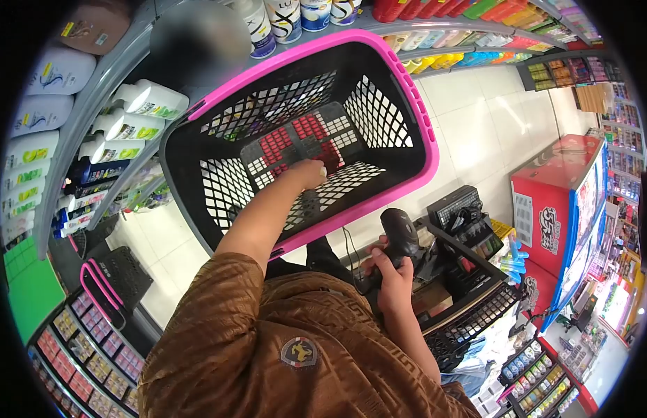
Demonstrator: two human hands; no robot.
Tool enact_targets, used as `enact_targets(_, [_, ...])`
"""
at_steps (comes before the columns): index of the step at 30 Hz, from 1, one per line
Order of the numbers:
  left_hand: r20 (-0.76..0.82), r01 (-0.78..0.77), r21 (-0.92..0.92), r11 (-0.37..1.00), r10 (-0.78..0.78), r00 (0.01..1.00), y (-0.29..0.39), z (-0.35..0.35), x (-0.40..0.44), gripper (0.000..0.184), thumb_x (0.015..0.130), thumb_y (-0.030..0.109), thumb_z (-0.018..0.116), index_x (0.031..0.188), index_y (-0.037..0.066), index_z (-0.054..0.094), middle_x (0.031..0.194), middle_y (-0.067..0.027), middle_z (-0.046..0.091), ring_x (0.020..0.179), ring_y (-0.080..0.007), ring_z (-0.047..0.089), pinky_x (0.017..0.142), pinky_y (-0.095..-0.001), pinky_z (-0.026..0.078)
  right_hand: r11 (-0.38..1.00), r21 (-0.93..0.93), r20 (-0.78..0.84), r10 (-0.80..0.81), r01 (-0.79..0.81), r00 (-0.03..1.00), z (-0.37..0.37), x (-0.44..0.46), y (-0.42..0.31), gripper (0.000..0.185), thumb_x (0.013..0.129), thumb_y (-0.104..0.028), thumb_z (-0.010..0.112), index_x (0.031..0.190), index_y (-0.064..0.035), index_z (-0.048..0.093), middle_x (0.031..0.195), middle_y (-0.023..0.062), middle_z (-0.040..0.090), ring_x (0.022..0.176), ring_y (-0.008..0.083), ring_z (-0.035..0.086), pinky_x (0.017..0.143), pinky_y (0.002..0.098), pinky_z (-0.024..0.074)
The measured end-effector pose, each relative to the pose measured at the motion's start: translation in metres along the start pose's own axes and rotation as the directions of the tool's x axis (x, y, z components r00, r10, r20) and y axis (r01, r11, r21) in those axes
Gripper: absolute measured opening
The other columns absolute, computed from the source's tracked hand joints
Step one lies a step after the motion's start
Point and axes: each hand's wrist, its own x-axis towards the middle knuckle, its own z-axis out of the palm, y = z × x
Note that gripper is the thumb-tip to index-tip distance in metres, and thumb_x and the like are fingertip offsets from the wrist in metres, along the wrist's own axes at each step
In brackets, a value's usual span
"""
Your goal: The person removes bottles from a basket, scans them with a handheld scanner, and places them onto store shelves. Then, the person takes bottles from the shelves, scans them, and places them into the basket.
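A large black mesh shopping basket with a pink rim [429, 150] fills the upper middle of the head view. My left hand [309, 174] reaches down inside it, near the basket floor. Its fingers look curled, but what they hold, if anything, is hidden. Red and white patches show through the grid at the bottom. Outside the basket, below its right corner, my right hand [391, 272] is wrapped round the handle of a dark barcode scanner [400, 233]. A thin cable hangs beside that hand.
Bottle-filled shelves [51, 181] line the left and top. Right of me stands a black rack [476, 296] holding assorted items, with a red freezer [543, 181] beyond it. Another black basket with pink handles [121, 279] sits at lower left. Pale tiled floor [470, 118] runs between.
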Motion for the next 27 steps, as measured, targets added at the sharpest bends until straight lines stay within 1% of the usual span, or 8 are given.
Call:
enact_targets(5, [-0.04,-0.018,-0.03,0.999,0.017,0.999,0.006,-0.003,-0.009,0.04,0.09,0.035,0.073,0.117,0.007,0.065,0.118,-0.0204,0.07,0.113,-0.0391,0.066,0.095,-0.0482,0.052,1.0,-0.029,-0.02,0.012,-0.013,1.0,0.001,-0.002,0.003,0.035,0.092,-0.006,0.068,0.124,-0.0022,0.056,0.1,0.0111,0.067,0.074,0.0177,0.064,0.065,0.0308,0.0498])
enact_targets(7, [0.062,0.028,-0.058,0.998,-0.024,0.998,0.001,0.002,0.004,0.052,0.087,0.04,0.076,0.125,0.006,0.064,0.126,-0.0207,0.068,0.119,-0.0375,0.064,0.098,-0.047,0.051,1.0,-0.022,-0.013,-0.001,0.0,1.0,0.003,-0.006,0.0,0.034,0.092,-0.006,0.068,0.124,-0.0021,0.056,0.1,0.0112,0.067,0.074,0.0176,0.064,0.065,0.031,0.0499])
enact_targets(14, [0.096,0.052,-0.061,0.997,-0.046,0.994,-0.014,-0.011,0.006,0.086,0.077,0.053,0.082,0.138,-0.004,0.058,0.136,-0.0243,0.062,0.127,-0.0361,0.06,0.105,-0.042,0.049,0.999,-0.038,0.008,-0.039,0.039,0.999,0.003,-0.012,0.004,0.037,0.092,-0.006,0.067,0.126,0.0004,0.054,0.1,0.0123,0.066,0.075,0.018,0.065,0.066,0.0312,0.0506])
enact_targets(16, [-0.23,-0.034,-0.178,0.984,-0.008,0.973,-0.024,-0.001,0.004,0.074,0.08,0.054,0.077,0.125,-0.005,0.067,0.125,-0.0255,0.068,0.113,-0.0345,0.068,0.097,-0.0416,0.053,0.997,-0.042,0.021,-0.062,0.063,0.998,0.007,-0.014,0.003,0.038,0.093,-0.008,0.068,0.128,0.0008,0.055,0.1,0.0116,0.068,0.075,0.0174,0.066,0.065,0.0305,0.0504])
enact_targets(17, [-0.245,-0.035,-0.171,0.985,-0.008,0.969,-0.028,-0.005,-0.001,0.074,0.08,0.054,0.077,0.125,-0.005,0.067,0.125,-0.0255,0.068,0.113,-0.0345,0.068,0.097,-0.0416,0.053,0.996,-0.051,0.031,-0.075,0.076,0.997,0.01,-0.016,0.002,0.04,0.093,-0.009,0.069,0.129,0.0012,0.055,0.099,0.0108,0.069,0.075,0.0168,0.067,0.065,0.0298,0.0502])
enact_targets(19, [-0.32,-0.144,-0.469,0.871,-0.016,0.947,-0.032,-0.023,-0.021,0.075,0.082,0.055,0.075,0.125,-0.006,0.067,0.12,-0.0251,0.07,0.11,-0.0362,0.069,0.095,-0.0415,0.054,0.994,-0.045,0.059,-0.094,0.096,0.994,0.02,-0.018,0.001,0.04,0.093,-0.009,0.069,0.129,0.001,0.056,0.099,0.0106,0.069,0.074,0.0167,0.067,0.065,0.0296,0.0501])
enact_targets(24, [-0.443,-0.395,-0.691,0.605,0.077,0.893,-0.018,-0.068,-0.166,0.041,0.094,0.016,0.074,0.13,0.0,0.062,0.112,-0.0107,0.073,0.102,-0.0169,0.069,0.091,-0.0332,0.056,0.991,-0.085,0.232,-0.079,0.101,0.969,0.068,-0.021,-0.001,0.036,0.093,-0.008,0.068,0.125,-0.0023,0.054,0.1,0.0126,0.067,0.072,0.0188,0.065,0.06,0.0324,0.05])
enact_targets(27, [-0.487,-0.457,-0.771,0.442,0.052,0.872,-0.029,-0.081,-0.257,0.037,0.098,0.011,0.069,0.132,0.002,0.06,0.118,-0.0083,0.071,0.105,-0.0139,0.067,0.093,-0.031,0.055,0.995,-0.046,0.384,-0.068,0.093,0.921,0.118,-0.035,0.004,0.031,0.092,-0.006,0.069,0.121,-0.0026,0.057,0.095,0.0114,0.068,0.069,0.0184,0.064,0.059,0.032,0.0499])
